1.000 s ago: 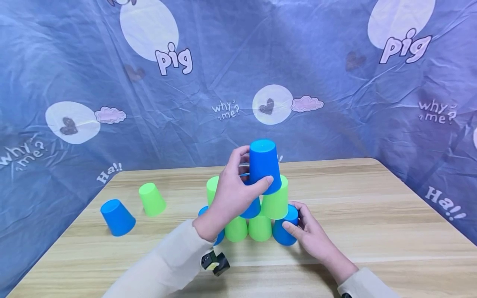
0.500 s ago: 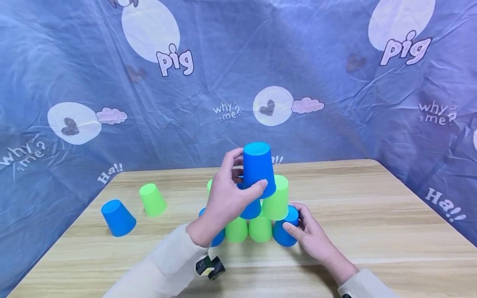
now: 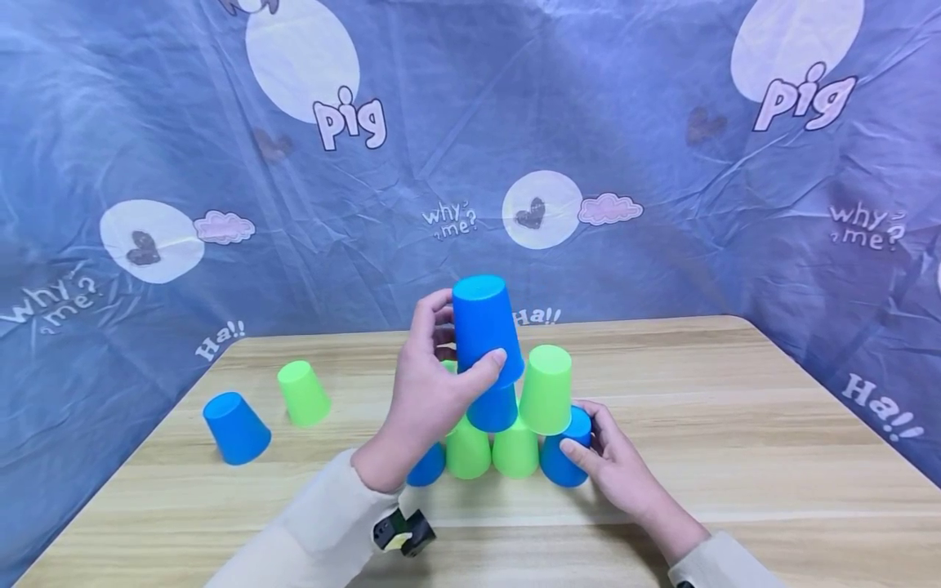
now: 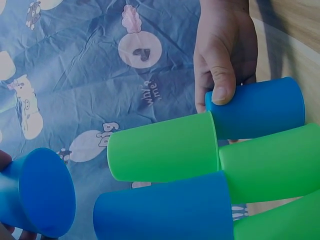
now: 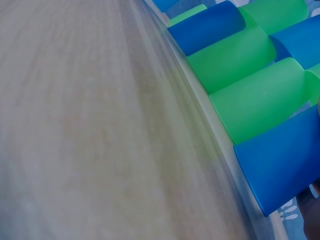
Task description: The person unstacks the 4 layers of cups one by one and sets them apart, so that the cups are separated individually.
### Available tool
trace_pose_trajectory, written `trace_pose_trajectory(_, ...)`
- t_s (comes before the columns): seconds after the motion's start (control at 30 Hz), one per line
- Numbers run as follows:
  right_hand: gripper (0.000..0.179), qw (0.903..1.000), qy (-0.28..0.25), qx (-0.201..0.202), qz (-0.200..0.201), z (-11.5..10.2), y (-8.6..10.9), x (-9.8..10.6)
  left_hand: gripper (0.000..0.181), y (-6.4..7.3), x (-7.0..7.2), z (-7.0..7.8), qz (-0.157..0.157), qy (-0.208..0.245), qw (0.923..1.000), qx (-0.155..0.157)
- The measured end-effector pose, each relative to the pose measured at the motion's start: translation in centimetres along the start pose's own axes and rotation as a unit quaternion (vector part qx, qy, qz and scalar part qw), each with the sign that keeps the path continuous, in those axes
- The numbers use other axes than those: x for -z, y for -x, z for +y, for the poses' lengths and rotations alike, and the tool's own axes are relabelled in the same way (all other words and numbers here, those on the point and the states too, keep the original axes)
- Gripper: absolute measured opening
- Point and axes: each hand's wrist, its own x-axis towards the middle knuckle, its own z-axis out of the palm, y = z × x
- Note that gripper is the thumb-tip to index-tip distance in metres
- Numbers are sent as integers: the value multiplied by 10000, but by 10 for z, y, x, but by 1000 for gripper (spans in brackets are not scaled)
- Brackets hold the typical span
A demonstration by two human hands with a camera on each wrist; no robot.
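Fingers (image 3: 485, 369) of left hand (image 3: 426, 388): holding blue cup (image 3: 483, 322) above stack (image 3: 549, 392)
Right hand (image 3: 612, 464): fingers grip stack's right bottom cup (image 3: 561, 467)

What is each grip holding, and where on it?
The left grip holds the highest blue cup around its side, thumb near the lower rim. The right grip holds the bottom right blue cup by its side, near the top.

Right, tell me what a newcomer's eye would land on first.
Probably the blue cup held in the left fingers above the stack of green and blue cups. Then the right fingers gripping the stack's rightmost bottom cup on the table. Behind hangs a backdrop lettered "pig".
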Motion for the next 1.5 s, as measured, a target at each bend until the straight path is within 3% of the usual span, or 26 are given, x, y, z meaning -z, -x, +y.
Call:
trace_pose_trajectory(0.2,41,10000,-13,56,11,1,1,-1,64,3,6,-2,212,39,9997,-137)
trace_pose_trajectory(0.77,42,10000,-26,25,21,2,1,0,65,10,25,-9,623,19,9981,24)
trace_pose_trajectory(1.13,41,10000,-30,40,46,1,1,-1,64,13,41,-14,1059,41,9944,20)
trace_pose_trajectory(1.5,42,10000,-11,31,28,1,1,-1,64,19,60,-18,1269,-98,9902,581)
